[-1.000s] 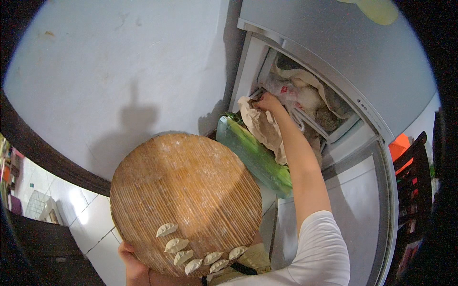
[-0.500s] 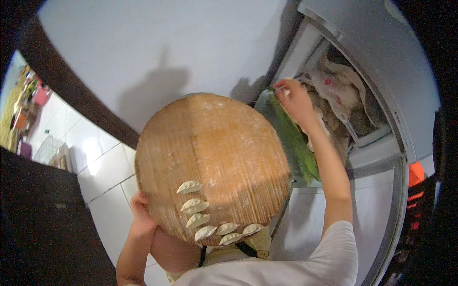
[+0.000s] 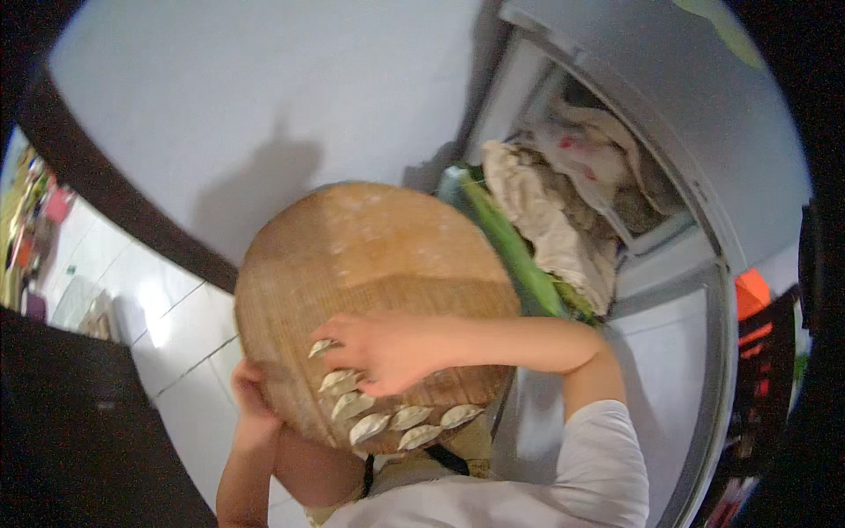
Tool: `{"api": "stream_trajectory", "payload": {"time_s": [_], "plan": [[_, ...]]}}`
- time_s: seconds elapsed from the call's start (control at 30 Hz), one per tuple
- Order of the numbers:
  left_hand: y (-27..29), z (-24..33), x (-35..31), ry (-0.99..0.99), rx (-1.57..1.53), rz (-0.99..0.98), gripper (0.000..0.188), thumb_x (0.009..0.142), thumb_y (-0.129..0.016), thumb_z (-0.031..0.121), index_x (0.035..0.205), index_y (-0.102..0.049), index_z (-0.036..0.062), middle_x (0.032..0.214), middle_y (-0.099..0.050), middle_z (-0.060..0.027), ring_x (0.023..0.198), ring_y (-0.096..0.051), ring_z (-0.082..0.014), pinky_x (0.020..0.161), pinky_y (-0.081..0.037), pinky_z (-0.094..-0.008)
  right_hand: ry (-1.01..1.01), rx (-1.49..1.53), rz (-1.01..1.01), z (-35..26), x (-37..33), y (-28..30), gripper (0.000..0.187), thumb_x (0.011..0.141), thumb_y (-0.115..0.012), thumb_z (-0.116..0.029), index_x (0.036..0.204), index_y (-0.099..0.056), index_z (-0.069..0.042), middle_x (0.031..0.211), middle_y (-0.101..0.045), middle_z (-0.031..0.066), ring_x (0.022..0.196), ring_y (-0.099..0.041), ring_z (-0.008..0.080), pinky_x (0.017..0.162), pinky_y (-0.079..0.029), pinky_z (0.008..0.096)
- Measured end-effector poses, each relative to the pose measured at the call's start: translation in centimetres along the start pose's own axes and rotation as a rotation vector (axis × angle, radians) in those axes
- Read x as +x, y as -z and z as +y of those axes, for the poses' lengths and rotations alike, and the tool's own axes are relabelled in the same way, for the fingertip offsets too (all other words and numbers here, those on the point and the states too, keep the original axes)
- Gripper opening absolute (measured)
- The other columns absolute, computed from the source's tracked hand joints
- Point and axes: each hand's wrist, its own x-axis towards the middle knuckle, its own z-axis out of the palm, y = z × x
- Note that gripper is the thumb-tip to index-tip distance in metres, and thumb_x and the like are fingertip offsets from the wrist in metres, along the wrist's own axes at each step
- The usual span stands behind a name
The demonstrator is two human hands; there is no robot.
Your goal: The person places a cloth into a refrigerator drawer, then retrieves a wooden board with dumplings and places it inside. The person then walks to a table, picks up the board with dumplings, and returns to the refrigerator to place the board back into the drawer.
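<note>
A round wooden board (image 3: 396,255), dusted with flour, is tilted in front of me. My left hand (image 3: 253,392) is closed on its lower left edge, the fingers partly behind it. Several pale crimped dumplings (image 3: 370,429) sit in a bent row along the lower left part of the board. Over the upper end of that row is my right hand (image 3: 387,350), its fingers spread and curled down beside the topmost dumpling (image 3: 322,348) and another dumpling (image 3: 339,382). No dumpling appears lifted off the board.
To the right, a freezer drawer or compartment (image 3: 704,229) is open, with a beige cloth (image 3: 541,229), a green bag (image 3: 519,264) and a plastic bag (image 3: 585,158) in it. A white wall (image 3: 202,88) rises ahead. Dark furniture (image 3: 70,396) stands left, beside a tiled floor (image 3: 180,352).
My right hand has left the green bag and cloth at the freezer and come down left over the dumplings. My left hand still holds the board; the view has shifted slightly.
</note>
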Motion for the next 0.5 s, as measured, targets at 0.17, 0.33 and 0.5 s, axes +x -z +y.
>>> {"api": "stream_trajectory", "payload": {"time_s": [0.17,0.33,0.5], "plan": [[-0.6,0.1,0.0,0.015,-0.017,-0.110,0.052,0.065,-0.044,0.022,0.113,-0.051,0.0029,0.112,-0.054,-0.0124,0.098,-0.053,-0.0284,0.085,-0.046,-0.0408,0.048,-0.030,-0.026,0.2,0.0,0.4,0.040,0.071,-0.065,-0.020,0.104,-0.052,-0.004,0.121,-0.044,0.0158,0.112,-0.043,0.0321,0.088,-0.043,0.0406],[-0.5,-0.1,0.5,-0.021,0.078,-0.161,0.054,0.067,-0.045,0.030,0.113,-0.049,0.0026,0.114,-0.054,-0.0119,0.100,-0.052,-0.0297,0.087,-0.045,-0.0414,0.069,0.299,0.107,1.2,-0.8,-0.5,0.038,0.060,-0.066,-0.023,0.091,-0.056,-0.003,0.103,-0.048,0.0156,0.098,-0.047,0.0321,0.078,-0.046,0.0432],[-0.8,-0.2,0.8,-0.008,-0.034,0.062,0.060,0.054,-0.042,0.018,0.108,-0.050,-0.0044,0.105,-0.056,-0.0164,0.095,-0.055,-0.0329,0.087,-0.046,-0.0412,0.003,0.296,0.241,3.1,-1.7,-0.2,0.042,0.060,-0.072,-0.021,0.094,-0.057,-0.002,0.098,-0.053,0.0124,0.091,-0.053,0.0262,0.078,-0.046,0.0348]]}}
